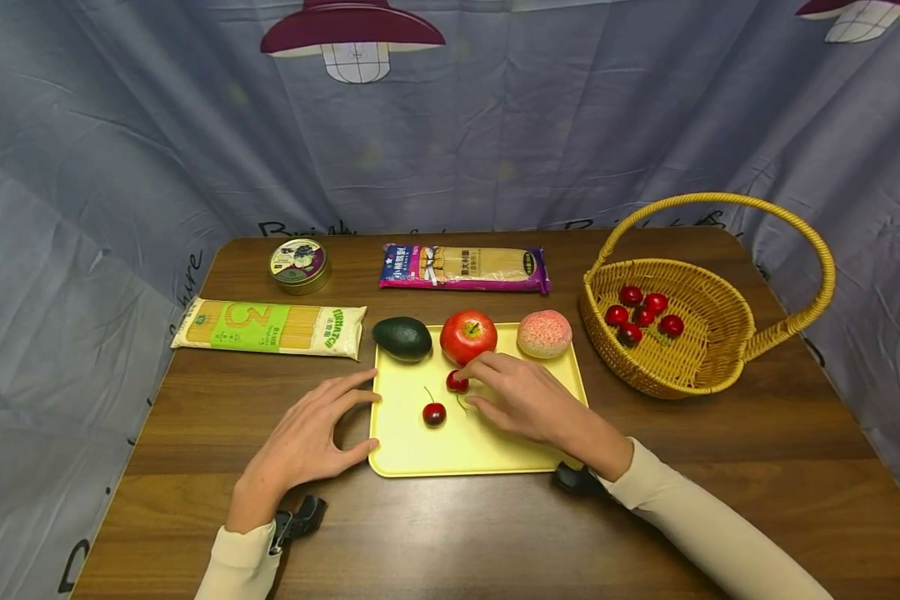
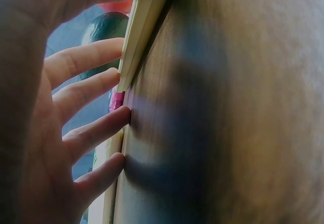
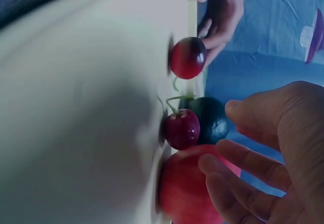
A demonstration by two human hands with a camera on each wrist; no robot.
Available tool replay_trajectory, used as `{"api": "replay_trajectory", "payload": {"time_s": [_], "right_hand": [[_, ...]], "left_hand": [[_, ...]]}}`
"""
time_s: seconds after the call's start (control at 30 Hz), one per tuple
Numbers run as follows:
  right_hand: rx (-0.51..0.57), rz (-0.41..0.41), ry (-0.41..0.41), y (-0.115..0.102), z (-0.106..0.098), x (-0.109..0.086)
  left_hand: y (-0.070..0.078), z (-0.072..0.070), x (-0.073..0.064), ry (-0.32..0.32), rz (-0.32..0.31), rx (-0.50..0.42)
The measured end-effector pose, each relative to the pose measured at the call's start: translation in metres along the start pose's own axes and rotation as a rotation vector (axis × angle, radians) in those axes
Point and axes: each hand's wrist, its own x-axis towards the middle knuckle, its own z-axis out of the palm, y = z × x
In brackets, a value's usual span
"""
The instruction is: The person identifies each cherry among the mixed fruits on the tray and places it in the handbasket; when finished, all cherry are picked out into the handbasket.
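Two cherries lie on a pale yellow tray (image 1: 487,450), one cherry (image 1: 434,414) nearer its front and another cherry (image 1: 457,382) just before the red apple (image 1: 468,335). My right hand (image 1: 528,400) reaches over the tray, its fingertips close over the cherry by the apple. In the right wrist view, thumb and fingers stand apart beside that cherry (image 3: 182,128), with nothing between them. Spread fingers of my left hand (image 1: 307,433) rest at the tray's left edge, and two fingertips meet the rim (image 2: 132,46) in the left wrist view.
A dark green avocado (image 1: 402,339) and a pink peach (image 1: 544,333) sit along the tray's back edge. To the right stands a yellow wicker basket (image 1: 708,321) holding several cherries. Two noodle packs (image 1: 270,327) (image 1: 480,267) and a round tin (image 1: 298,265) lie further back.
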Motion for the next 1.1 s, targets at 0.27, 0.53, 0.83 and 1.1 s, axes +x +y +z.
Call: {"api": "replay_trajectory", "payload": {"time_s": [0.27,0.53,0.83,1.1], "right_hand": [[-0.056,0.015,-0.08,-0.005,0.009,0.004],[-0.052,0.026,-0.097,-0.007,0.013,0.004],[-0.016,0.023,-0.107,-0.005,0.018,0.0],[0.062,0.043,-0.113,-0.003,0.017,-0.003]], "left_hand": [[0.0,0.001,0.0,0.004,-0.003,0.001],[0.0,0.0,0.0,-0.004,-0.007,-0.003],[0.0,0.001,-0.001,-0.001,-0.004,0.002],[0.001,0.001,-0.001,0.006,-0.008,0.008]]}}
